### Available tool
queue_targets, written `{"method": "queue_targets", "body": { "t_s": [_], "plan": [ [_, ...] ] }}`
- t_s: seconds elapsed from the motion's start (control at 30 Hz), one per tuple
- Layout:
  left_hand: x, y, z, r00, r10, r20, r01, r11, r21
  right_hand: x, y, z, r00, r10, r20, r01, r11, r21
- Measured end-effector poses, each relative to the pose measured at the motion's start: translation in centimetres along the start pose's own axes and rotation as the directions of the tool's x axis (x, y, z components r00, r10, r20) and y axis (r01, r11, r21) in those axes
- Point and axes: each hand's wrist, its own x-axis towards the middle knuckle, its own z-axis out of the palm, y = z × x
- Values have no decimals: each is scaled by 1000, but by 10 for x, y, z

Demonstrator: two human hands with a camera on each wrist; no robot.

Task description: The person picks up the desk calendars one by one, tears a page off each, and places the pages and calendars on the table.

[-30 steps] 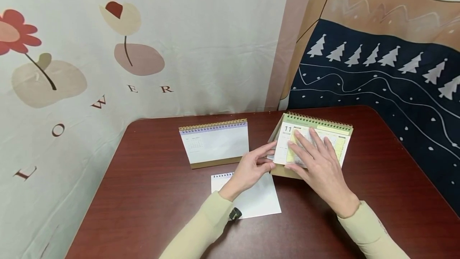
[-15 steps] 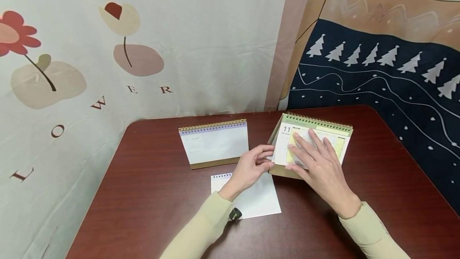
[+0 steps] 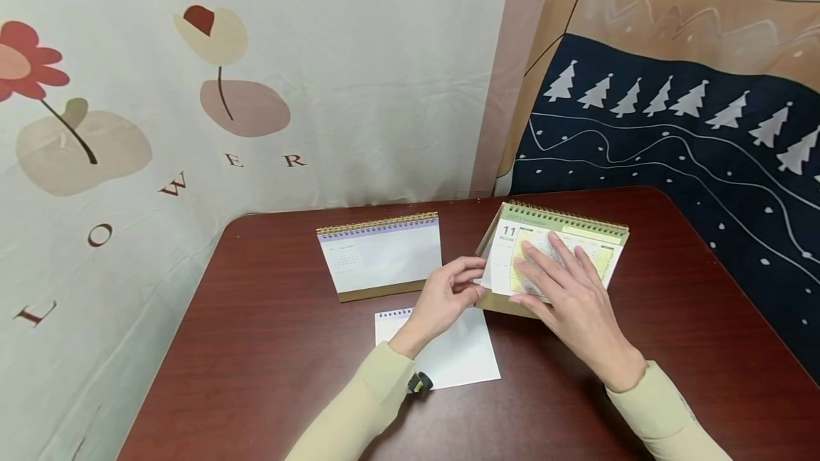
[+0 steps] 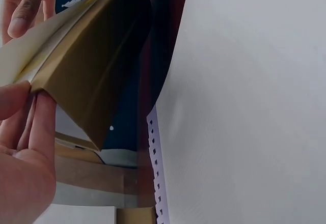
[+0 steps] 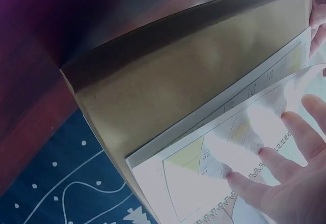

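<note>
A desk calendar with a green header and gold wire binding stands tilted at the right of the table. My right hand lies with spread fingers on its front page, marked 11. That page sits a little askew over another printed page, as the right wrist view shows. At the lower left corner, my left hand pinches the brown cardboard stand, thumb on one side and fingers behind it. A loose white sheet with a punched purple edge lies flat under my left forearm.
A second desk calendar with a purple header stands to the left, close to my left hand. The dark red table meets a fabric backdrop behind. A dark wrist device sits below the left cuff.
The page marked 11 has slid slightly left and down under my right hand, its lower left corner now skewed from the page beneath. Both hands stay almost in place.
</note>
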Motion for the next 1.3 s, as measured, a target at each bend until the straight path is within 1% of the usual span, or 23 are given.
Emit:
{"method": "queue_targets", "body": {
  "t_s": [0.17, 0.33, 0.5, 0.63, 0.8, 1.13, 1.3],
  "plan": [
    [1, -1, 1, 1000, 3, -18, -3, 1000, -5, 0, -1, 0, 1000, -6, -3, 6, 1000, 9],
    [1, -2, 2, 999, -25, -25, 25, 1000, -8, 0, -1, 1, 1000, -20, -15, 20, 1000, 20],
    [1, -3, 2, 999, -36, -30, 36, 999, -14, 0, -2, 0, 1000, -21, -12, 21, 999, 45],
    [1, -3, 2, 998, -40, -45, 39, 999, -28, -1, -4, -1, 1000, 1, -9, 0, 996, 94],
    [1, -4, 2, 996, -48, -70, 45, 998, -40, 0, -8, 1, 999, 34, -40, -27, 987, 160],
    [1, -4, 2, 995, -59, -82, 55, 997, -52, 5, -11, 3, 992, 85, -89, -68, 981, 181],
    [1, -5, 3, 992, -73, -103, 67, 996, -63, 5, -13, 3, 990, 112, -81, -94, 974, 205]
  ]
}}
